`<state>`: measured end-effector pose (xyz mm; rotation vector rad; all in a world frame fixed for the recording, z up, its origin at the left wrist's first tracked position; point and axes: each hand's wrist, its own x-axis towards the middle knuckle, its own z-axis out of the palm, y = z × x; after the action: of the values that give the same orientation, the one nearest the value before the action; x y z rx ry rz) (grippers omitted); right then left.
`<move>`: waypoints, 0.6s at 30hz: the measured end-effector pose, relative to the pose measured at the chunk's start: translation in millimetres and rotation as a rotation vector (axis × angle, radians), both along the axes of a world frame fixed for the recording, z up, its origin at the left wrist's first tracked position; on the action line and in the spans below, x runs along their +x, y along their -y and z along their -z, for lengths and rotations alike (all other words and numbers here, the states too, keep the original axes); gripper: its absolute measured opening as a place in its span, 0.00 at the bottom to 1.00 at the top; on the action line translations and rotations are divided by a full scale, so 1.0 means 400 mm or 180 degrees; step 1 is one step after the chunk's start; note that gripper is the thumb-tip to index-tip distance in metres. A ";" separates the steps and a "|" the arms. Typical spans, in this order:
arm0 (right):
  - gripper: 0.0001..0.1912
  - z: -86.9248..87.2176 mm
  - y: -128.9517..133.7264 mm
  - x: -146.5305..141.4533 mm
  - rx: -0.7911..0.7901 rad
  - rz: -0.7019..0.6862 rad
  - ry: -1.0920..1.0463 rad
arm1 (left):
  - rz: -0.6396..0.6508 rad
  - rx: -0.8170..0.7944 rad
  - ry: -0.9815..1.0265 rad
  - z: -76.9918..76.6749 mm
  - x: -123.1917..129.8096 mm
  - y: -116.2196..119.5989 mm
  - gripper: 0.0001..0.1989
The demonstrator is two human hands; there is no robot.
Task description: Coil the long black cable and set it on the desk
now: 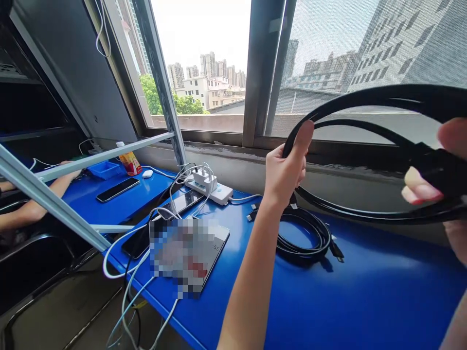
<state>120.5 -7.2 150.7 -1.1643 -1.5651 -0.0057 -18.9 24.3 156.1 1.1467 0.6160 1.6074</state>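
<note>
A loop of thick black cable (365, 215) hangs in the air between my two hands, above the blue table. My left hand (286, 170) is closed around the loop's left side, thumb up along it. At the right edge of the view, my right hand (421, 187) grips the gathered strands; part of this hand is out of frame. A dark band or connector by its fingers is too dark to make out. Below the loop, a second coil of black cable (304, 255) lies on the table, with several plug ends showing beside it.
On the blue table (365, 296) are a tablet (219, 238), phones and a white power strip (219, 192) with tangled cords. A metal frame (109, 163) stands to the left. Beyond it, a co-worker's arm (44, 201) rests near a blue tray (104, 169). Windows line the back.
</note>
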 end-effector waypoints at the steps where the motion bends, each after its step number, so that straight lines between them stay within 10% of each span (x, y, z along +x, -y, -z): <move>1: 0.23 -0.015 0.007 -0.006 -0.0266 -0.0237 -0.0505 | 0.0060 -0.0051 -0.0028 0.001 -0.001 -0.001 0.24; 6: 0.19 -0.043 0.026 -0.016 -0.0332 -0.0585 -0.0852 | 0.0169 -0.0234 -0.0406 0.009 -0.011 -0.009 0.28; 12: 0.40 -0.042 0.022 -0.006 -0.0040 -0.0010 -0.0568 | -0.0235 -0.0530 -0.0747 0.003 -0.028 -0.004 0.27; 18: 0.15 -0.038 -0.010 -0.006 -0.0238 -0.0098 -0.0629 | -0.0308 -0.0612 -0.1294 0.019 -0.044 -0.021 0.23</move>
<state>118.2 -3.3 165.8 -1.1622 -1.4178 0.1844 -36.7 32.7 148.3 1.3232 1.0800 1.3651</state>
